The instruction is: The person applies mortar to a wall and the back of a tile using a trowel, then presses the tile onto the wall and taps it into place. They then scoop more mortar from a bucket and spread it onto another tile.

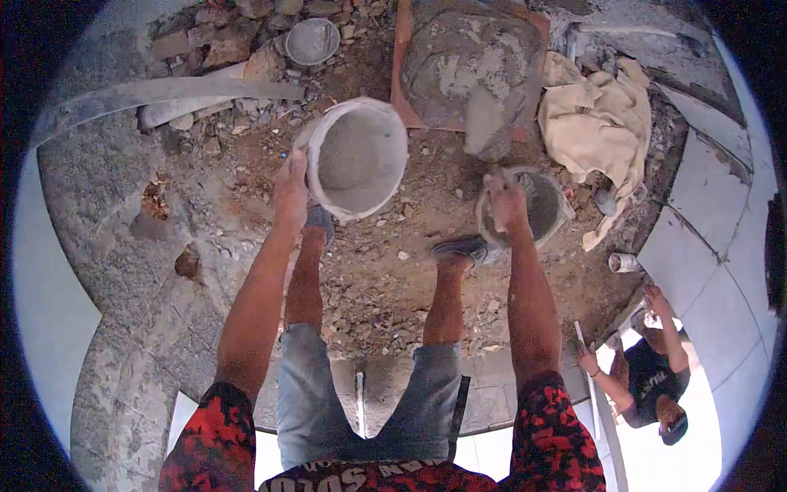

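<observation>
My left hand (291, 187) is closed on the left rim of a pale round bucket (310, 176), tilted so that its grey mortar (358, 160) shows inside. My right hand (506, 202) is closed, apparently on the handle of a trowel (489, 127); the handle itself is hidden by the fingers. Its mortar-smeared blade reaches over the near edge of a reddish board (399, 90), onto a heap of wet mortar (459, 66). Below my right hand a second bucket (566, 215) rests on the ground between my right foot and a beige cloth (598, 123).
A small bucket (312, 41) stands by broken bricks and rubble (225, 45) at the top left. A long curved strip (188, 88) lies on the left. At the lower right, another person (656, 377) is near the pale wall; a small can (623, 262) lies nearby.
</observation>
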Motion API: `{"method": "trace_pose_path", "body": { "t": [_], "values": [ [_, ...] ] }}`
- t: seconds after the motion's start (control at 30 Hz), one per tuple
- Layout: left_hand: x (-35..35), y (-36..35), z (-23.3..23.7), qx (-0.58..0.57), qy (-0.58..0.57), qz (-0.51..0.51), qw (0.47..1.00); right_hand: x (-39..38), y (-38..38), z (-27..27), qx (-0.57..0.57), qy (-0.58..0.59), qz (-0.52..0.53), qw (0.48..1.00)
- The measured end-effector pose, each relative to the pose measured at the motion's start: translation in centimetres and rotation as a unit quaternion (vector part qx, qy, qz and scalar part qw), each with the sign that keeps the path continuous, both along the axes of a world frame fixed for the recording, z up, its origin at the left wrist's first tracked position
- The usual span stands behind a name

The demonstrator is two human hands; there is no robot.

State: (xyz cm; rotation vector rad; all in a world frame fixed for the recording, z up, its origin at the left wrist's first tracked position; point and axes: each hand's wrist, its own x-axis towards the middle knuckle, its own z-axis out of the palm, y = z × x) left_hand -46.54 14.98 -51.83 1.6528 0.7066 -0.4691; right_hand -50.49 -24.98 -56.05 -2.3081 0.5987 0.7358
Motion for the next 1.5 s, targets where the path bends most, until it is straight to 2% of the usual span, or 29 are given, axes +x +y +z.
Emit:
{"method": "trace_pose_path", "body": {
  "t": [0.07,0.13,0.2,0.27,0.33,0.47,0.53,0.6,0.63,0.67,0.73,0.77,0.8,0.83,0.87,0.9,0.93,1.0,1.03,1.07,1.13,1.17,1.2,1.23,1.27,1.33,1.4,1.47,1.5],
  "values": [
    [-1.3,1.8,-1.3,0.082,-0.038,-0.059,0.994,1.0,-0.9,-1.6,0.016,0.028,-0.057,0.998],
    [-2.0,2.0,-0.9,0.063,0.025,-0.005,0.998,1.3,-1.7,-2.6,0.032,0.056,-0.114,0.991],
    [-1.7,1.1,1.7,0.059,0.044,0.009,0.997,2.8,-0.7,-1.4,-0.058,0.016,-0.074,0.995],
    [-2.1,1.3,2.4,0.058,0.059,0.027,0.996,2.6,-0.9,-3.5,-0.029,-0.01,-0.036,0.999],
    [-2.9,1.6,2.2,0.183,0.085,-0.013,0.979,1.5,-2.1,-7.4,0.023,-0.059,0.037,0.997],
    [-3.3,0.9,2.8,0.145,0.089,0.002,0.985,6.7,-1.6,-10.9,0.106,-0.103,0.15,0.978],
    [-3.9,0.9,2.0,0.01,0.074,0.068,0.995,11.0,0.7,-8.9,0.136,-0.1,0.179,0.969],
    [-4.6,1.4,0.6,0.028,0.075,0.062,0.995,16.1,3.4,-5.1,-0.057,-0.072,0.13,0.987],
    [-4.9,1.5,0.2,0.043,0.081,0.052,0.994,17.8,3.4,-4.9,-0.056,-0.071,0.13,0.987],
    [-4.5,1.0,1.2,0.076,0.091,0.041,0.992,19.4,2.8,-5.2,-0.135,-0.068,0.339,0.929],
    [-5.4,1.1,0.0,0.077,0.096,0.056,0.991,22.8,-0.2,-8.4,-0.208,-0.064,0.532,0.818],
    [-5.8,1.2,-0.9,0.079,0.1,0.07,0.989,23.8,-3.1,-11.8,0.065,0.038,0.197,0.978],
    [-6.3,1.4,-1.5,0.078,0.101,0.071,0.989,23.5,-3.9,-12.6,0.21,0.097,0.017,0.973],
    [-6.7,1.4,-2.1,0.079,0.103,0.066,0.989,23.2,-4.8,-13.4,0.32,0.136,-0.182,0.92],
    [-6.6,1.4,-2.5,0.079,0.101,0.063,0.99,22.4,-5.0,-12.6,0.144,-0.1,0.101,0.979],
    [-6.2,1.2,-2.2,0.078,0.099,0.065,0.99,21.3,-5.3,-11.8,-0.058,-0.319,0.365,0.873],
    [-5.8,0.8,-1.5,0.068,0.088,0.044,0.993,20.6,-5.2,-9.8,-0.059,-0.317,0.366,0.873],
    [-4.7,-0.2,0.1,0.061,0.073,0.028,0.995,21.4,-4.0,-5.4,-0.189,0.006,0.427,0.884],
    [-4.1,-0.7,1.0,0.053,0.097,0.051,0.993,21.8,-3.8,-5.6,-0.187,0.001,0.427,0.885],
    [-3.9,-0.7,1.8,0.044,0.127,0.07,0.988,21.3,-4.5,-6.0,-0.106,0.026,0.249,0.962],
    [-3.9,-0.5,2.3,0.015,0.123,0.064,0.99,19.2,-7.2,-6.8,-0.026,0.06,0.06,0.996],
    [-3.6,-0.7,2.2,-0.015,0.109,0.064,0.992,18.3,-9.0,-7.6,-0.119,-0.03,0.217,0.968],
    [-3.8,-0.8,1.7,-0.013,0.117,0.086,0.989,17.8,-8.8,-7.0,-0.205,-0.12,0.365,0.9],
    [-3.9,-0.5,1.3,-0.011,0.118,0.086,0.989,16.7,-8.4,-6.3,-0.203,-0.12,0.365,0.901],
    [-4.1,-0.2,1.0,0.037,0.133,0.042,0.99,15.0,-6.4,-3.2,-0.22,-0.07,0.445,0.865],
    [-4.1,-0.3,-0.3,0.084,0.144,0.006,0.986,11.5,-5.5,-1.9,-0.123,-0.069,0.355,0.924],
    [-4.8,0.2,-1.5,0.197,0.038,-0.088,0.976,6.6,-3.5,-0.4,-0.058,-0.09,0.238,0.965],
    [-4.5,0.1,-1.9,0.14,0.065,-0.043,0.987,4.2,0.9,5.0,-0.112,-0.069,0.305,0.943],
    [-4.6,-0.1,-1.9,0.083,0.088,0.005,0.993,3.1,2.3,6.2,-0.021,-0.008,0.254,0.967]
  ]
}}
